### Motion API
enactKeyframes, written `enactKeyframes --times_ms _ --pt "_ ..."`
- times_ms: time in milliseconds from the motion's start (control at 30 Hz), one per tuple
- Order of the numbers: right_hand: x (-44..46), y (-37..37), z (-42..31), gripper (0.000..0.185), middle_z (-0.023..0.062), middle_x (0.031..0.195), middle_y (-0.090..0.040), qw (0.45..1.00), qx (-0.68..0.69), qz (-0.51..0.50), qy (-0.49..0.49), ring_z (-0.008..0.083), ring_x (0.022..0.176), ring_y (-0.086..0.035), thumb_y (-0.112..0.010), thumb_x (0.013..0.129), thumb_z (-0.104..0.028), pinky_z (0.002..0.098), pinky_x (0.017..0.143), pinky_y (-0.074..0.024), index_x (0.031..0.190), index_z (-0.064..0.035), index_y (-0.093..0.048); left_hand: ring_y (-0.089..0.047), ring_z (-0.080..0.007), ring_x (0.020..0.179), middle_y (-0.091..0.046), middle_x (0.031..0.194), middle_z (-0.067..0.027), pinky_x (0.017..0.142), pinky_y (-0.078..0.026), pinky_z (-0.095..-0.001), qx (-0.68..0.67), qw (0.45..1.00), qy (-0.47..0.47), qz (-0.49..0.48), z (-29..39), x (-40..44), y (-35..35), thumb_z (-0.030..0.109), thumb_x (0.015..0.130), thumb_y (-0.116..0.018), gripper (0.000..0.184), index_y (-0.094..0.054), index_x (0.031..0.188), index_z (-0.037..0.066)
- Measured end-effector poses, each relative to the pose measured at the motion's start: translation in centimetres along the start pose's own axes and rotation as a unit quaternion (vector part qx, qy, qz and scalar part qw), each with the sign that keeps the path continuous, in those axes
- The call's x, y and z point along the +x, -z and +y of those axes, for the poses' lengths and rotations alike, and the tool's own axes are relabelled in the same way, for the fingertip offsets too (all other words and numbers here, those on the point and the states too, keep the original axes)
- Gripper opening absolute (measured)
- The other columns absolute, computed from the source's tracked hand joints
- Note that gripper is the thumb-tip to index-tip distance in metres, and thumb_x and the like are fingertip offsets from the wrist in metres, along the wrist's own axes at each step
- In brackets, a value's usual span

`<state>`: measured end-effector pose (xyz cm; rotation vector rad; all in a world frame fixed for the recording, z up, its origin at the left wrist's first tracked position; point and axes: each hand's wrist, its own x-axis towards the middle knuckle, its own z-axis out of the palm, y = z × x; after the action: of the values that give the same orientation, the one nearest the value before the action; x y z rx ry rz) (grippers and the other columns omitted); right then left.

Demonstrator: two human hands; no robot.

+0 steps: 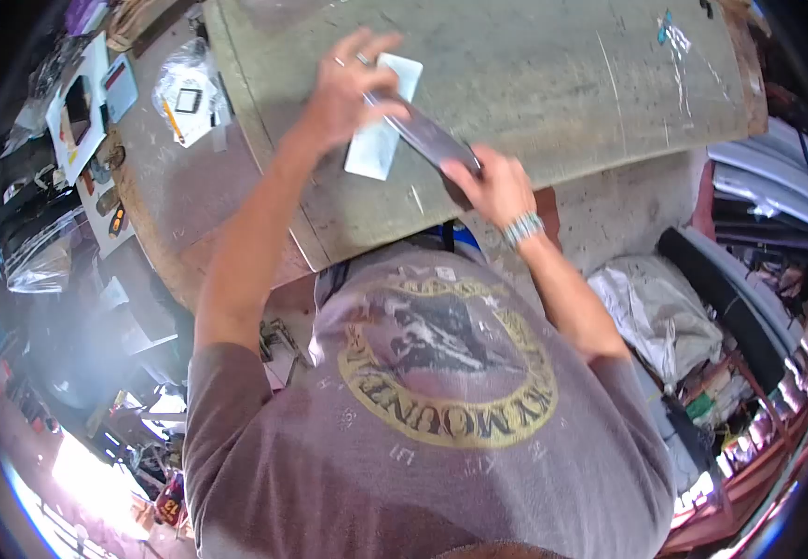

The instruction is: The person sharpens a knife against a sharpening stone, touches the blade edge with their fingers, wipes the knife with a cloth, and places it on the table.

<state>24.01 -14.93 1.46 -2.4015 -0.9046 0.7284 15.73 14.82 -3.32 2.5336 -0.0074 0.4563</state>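
A dark grey, glossy flat strip [437, 138] is held at a slant above the worktable. My right hand [502, 189], wearing a metal-band watch, is closed around its near end. At the far end, my left hand [348, 88], with a ring on one finger, has its thumb across the strip while the other fingers lift away, slightly blurred. Beneath the strip lies a pale rectangular piece [374, 149] on the table, partly covered by the strip and my left hand.
The worn green-grey worktable [553, 84] has a near edge close to my body. To the left lie a clear plastic bag [187, 70], a pencil [172, 121] and an orange-black tool [117, 221]. Crumpled grey sheeting [660, 307] lies low on the right.
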Motion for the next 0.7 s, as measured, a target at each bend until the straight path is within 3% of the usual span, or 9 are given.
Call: enactKeyframes --times_ms 67,167,300,400,500,600,700 --pt "4.2 -0.7 -1.9 0.049 0.0223 0.079 -0.072 1.000 -0.002 0.025 0.006 0.0470 0.078 -0.071 -0.074 0.090 -0.055 0.0555 0.067 -0.0553 0.095 -0.0056 -0.071 -0.036 -0.0384 0.151 -0.054 0.158 -0.0054 0.121 -0.029 -0.0567 0.033 0.998 0.047 0.014 -2.1 1.4 1.6 0.044 0.077 -0.087 0.036 -0.072 0.095 0.016" --pt "8.4 -0.2 -4.1 0.049 0.0240 0.079 -0.071 0.998 0.000 0.065 0.027 0.0470 0.078 -0.071 -0.074 0.091 -0.054 0.0554 0.067 -0.0552 0.093 -0.0057 -0.071 -0.035 -0.0389 0.151 -0.053 0.159 -0.0064 0.121 -0.029 -0.0573 0.066 0.997 0.041 0.014 -4.6 5.0 4.1 0.044 0.078 -0.086 0.037 -0.072 0.099 0.017" --pt "2.8 0.8 0.9 0.050 0.0254 0.078 -0.070 0.998 0.039 -0.010 0.041 0.0458 0.077 -0.071 -0.073 0.091 -0.056 0.0537 0.065 -0.0553 0.092 -0.0063 -0.070 -0.033 -0.0397 0.153 -0.052 0.160 -0.0049 0.121 -0.029 -0.0580 0.035 0.999 -0.021 -0.021 0.5 2.1 0.9 0.047 0.076 -0.087 0.042 -0.070 0.097 0.015" --pt "3.0 0.2 -0.3 0.050 0.0250 0.077 -0.070 1.000 0.008 0.000 -0.008 0.0456 0.077 -0.071 -0.074 0.090 -0.056 0.0524 0.064 -0.0554 0.092 -0.0066 -0.071 -0.034 -0.0403 0.153 -0.050 0.162 -0.0054 0.122 -0.028 -0.0569 0.043 0.997 0.050 -0.029 0.6 1.9 1.3 0.050 0.075 -0.086 0.044 -0.068 0.092 0.013" --pt "9.1 -0.5 -2.5 0.051 0.0246 0.078 -0.070 0.998 0.013 0.039 0.050 0.0470 0.077 -0.070 -0.075 0.089 -0.058 0.0546 0.066 -0.0551 0.092 -0.0068 -0.071 -0.036 -0.0413 0.152 -0.048 0.163 -0.0073 0.124 -0.029 -0.0539 0.123 0.992 0.033 -0.025 -5.6 4.4 4.2 0.047 0.079 -0.085 0.045 -0.072 0.108 0.016" --pt "13.0 -0.7 -2.6 0.055 0.0267 0.082 -0.071 0.994 0.058 0.061 0.067 0.0484 0.079 -0.070 -0.076 0.088 -0.058 0.0561 0.068 -0.0550 0.092 -0.0036 -0.070 -0.026 -0.0475 0.155 -0.044 0.163 -0.0225 0.127 -0.020 -0.0573 0.054 0.984 0.149 -0.082 -6.4 6.8 6.6 0.038 0.077 -0.087 0.047 -0.077 0.118 0.019" --pt "16.3 -0.2 -0.3 0.056 0.0241 0.076 -0.070 0.984 0.096 0.108 0.105 0.0432 0.068 -0.069 -0.074 0.091 -0.056 0.0513 0.061 -0.0543 0.090 -0.0006 -0.067 -0.034 -0.0419 0.153 -0.048 0.163 -0.0099 0.124 -0.029 -0.0519 0.144 0.973 0.128 0.126 -4.2 6.9 7.6 0.044 0.085 -0.082 0.056 -0.068 0.133 0.019"
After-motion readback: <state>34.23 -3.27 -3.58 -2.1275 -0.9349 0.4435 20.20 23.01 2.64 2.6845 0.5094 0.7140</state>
